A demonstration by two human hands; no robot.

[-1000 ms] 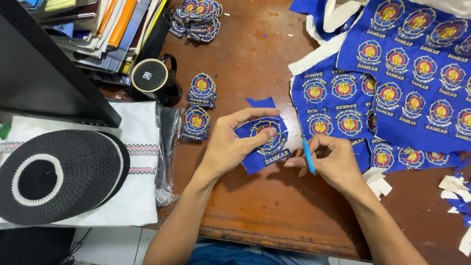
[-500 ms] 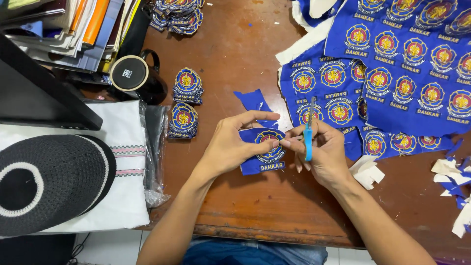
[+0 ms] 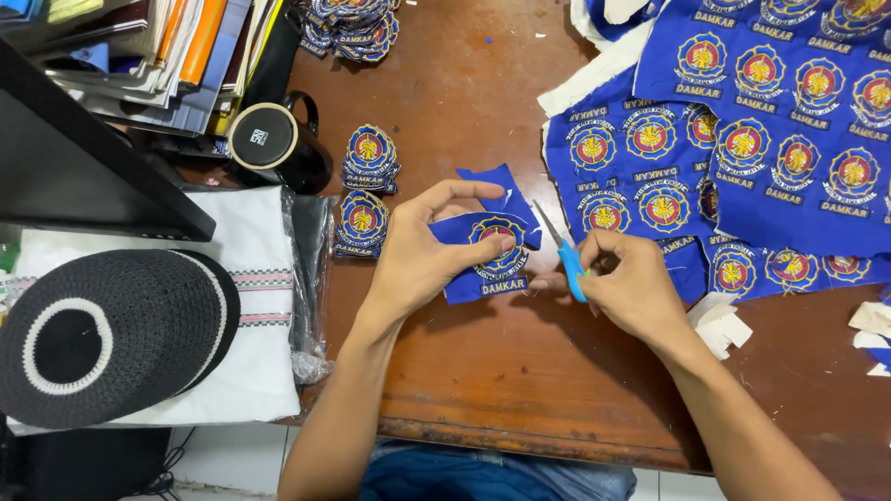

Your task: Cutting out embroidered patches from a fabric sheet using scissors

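My left hand (image 3: 422, 255) pinches a blue cloth piece with an embroidered round badge (image 3: 490, 252) just above the brown wooden table (image 3: 501, 380). My right hand (image 3: 631, 283) grips small blue-handled scissors (image 3: 561, 250), whose blades point up and left at the right edge of the cloth piece. A large blue sheet of many identical badges (image 3: 742, 148) lies to the right of both hands.
Two small stacks of cut badges (image 3: 367, 190) lie left of my left hand, another pile (image 3: 353, 23) at the top. A black mug (image 3: 274, 144), stacked books (image 3: 167, 56), a black knitted cap (image 3: 102, 334) on folded white cloth (image 3: 246, 306), white scraps (image 3: 724, 325).
The scissors have tilted from pointing down over the badge to pointing up and left at its edge. My left hand has turned the cloth piece slightly. The camera has shifted a little.
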